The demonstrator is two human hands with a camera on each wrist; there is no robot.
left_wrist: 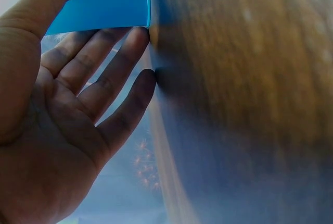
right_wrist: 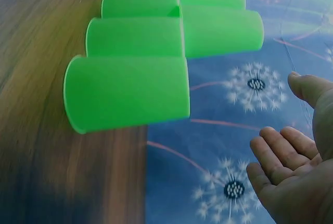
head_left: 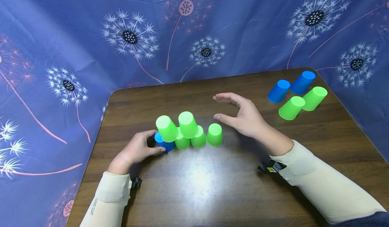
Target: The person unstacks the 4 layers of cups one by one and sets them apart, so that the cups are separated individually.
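Upside-down plastic cups stand in a row on the wooden table. At its left end is a blue cup (head_left: 164, 143), which my left hand (head_left: 138, 149) holds between thumb and fingers; the left wrist view shows the same blue cup (left_wrist: 112, 2) in part. Beside it stand green cups, the rightmost green cup (head_left: 214, 135) with nothing on top. Bridging the row below are two upper green cups, a left one (head_left: 166, 129) and a right one (head_left: 187, 125). My right hand (head_left: 243, 115) hovers right of the row, fingers and thumb spread apart, touching no cup.
At the table's back right stand two blue cups, the nearer one (head_left: 278, 91) and the farther one (head_left: 303, 83), with two green cups, one (head_left: 291, 108) in front of another (head_left: 314, 98). A blue dandelion-print cloth (head_left: 243, 28) hangs behind the table (head_left: 237, 193).
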